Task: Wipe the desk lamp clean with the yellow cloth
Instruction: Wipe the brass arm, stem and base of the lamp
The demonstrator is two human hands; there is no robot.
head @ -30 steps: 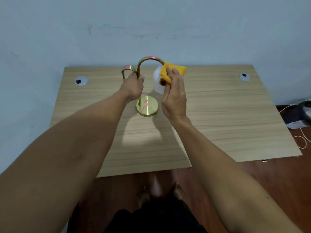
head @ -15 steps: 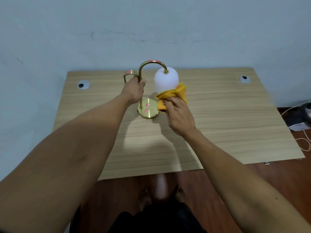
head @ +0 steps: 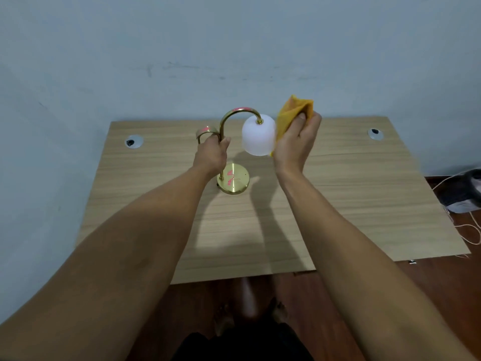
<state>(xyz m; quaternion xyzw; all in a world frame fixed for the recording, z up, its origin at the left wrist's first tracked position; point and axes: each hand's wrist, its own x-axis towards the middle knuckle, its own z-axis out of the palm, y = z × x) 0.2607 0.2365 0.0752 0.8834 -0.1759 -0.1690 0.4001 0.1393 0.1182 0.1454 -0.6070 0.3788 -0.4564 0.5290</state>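
A brass desk lamp stands mid-desk on a round base, with a curved neck and a white hanging shade. My left hand is wrapped around the lamp's upright stem, hiding most of it. My right hand holds the yellow cloth and presses it against the right side of the shade. The cloth's upper corner sticks up above my fingers.
The lamp stands on a wooden desk against a pale wall, with round cable grommets at back left and back right. A dark device with cables lies on the floor to the right. My feet show below the desk edge.
My right hand swept the cloth from the top of the shade down under its lower right, and now up along its right side. My left hand has stayed on the stem.
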